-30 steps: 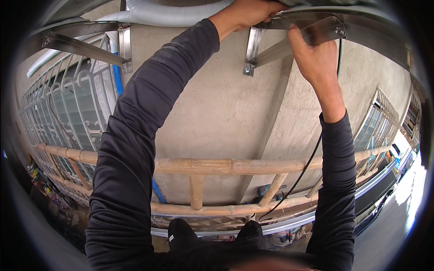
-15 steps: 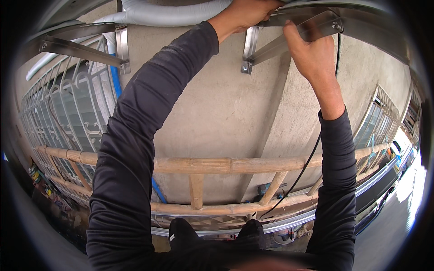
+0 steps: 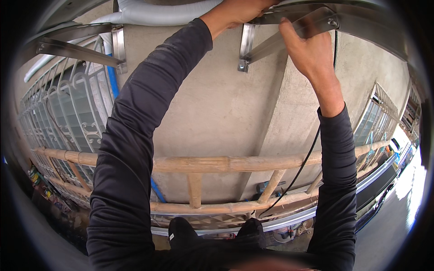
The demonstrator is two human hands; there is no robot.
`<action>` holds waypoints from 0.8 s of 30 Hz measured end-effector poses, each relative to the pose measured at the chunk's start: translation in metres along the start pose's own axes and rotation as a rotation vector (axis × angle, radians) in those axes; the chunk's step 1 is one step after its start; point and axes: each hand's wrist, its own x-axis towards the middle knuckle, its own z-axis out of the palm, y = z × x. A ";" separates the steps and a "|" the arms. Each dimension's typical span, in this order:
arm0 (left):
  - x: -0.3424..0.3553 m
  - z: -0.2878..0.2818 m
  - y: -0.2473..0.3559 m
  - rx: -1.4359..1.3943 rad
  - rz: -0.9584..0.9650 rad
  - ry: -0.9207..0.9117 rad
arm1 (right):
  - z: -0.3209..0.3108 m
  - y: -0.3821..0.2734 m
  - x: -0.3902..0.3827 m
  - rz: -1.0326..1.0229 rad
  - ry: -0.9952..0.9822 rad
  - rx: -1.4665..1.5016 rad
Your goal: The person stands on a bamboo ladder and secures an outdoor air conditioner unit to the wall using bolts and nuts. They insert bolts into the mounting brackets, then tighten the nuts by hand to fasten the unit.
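Observation:
Both my arms reach up to a shiny metal wall bracket (image 3: 266, 47) at the top of the view. My left hand (image 3: 237, 13) is closed at the bracket's upper rail, its fingertips partly cut off by the top edge; what they hold is hidden. My right hand (image 3: 312, 54) is closed against the bracket's slanted brace, below a bolt (image 3: 332, 21). Its thumb points up and its other fingers are curled, mostly out of sight. I cannot make out what, if anything, is in its grip.
A second metal bracket (image 3: 81, 52) and a white wrapped pipe (image 3: 172, 13) are at upper left. Below my arms, a bamboo rail (image 3: 235, 164) crosses in front of the concrete wall (image 3: 212, 108). A black cable (image 3: 300, 174) hangs near my right forearm. Window grilles (image 3: 68, 104) stand at left.
The view has shifted slightly, so the bracket and wall sit a little further left. Both hands stay at the bracket with much the same hold.

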 end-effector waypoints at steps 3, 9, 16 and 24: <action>-0.001 -0.003 -0.001 -0.037 -0.120 -0.031 | 0.000 -0.001 0.000 0.008 -0.007 -0.008; -0.004 -0.015 -0.009 -0.331 -0.177 -0.187 | 0.004 0.003 -0.002 0.022 0.012 -0.037; -0.006 -0.019 -0.012 -0.157 -0.169 -0.202 | -0.001 -0.006 0.000 -0.171 0.081 -0.044; -0.016 -0.012 -0.005 -0.161 -0.104 -0.202 | -0.011 -0.005 -0.033 0.105 -0.041 0.112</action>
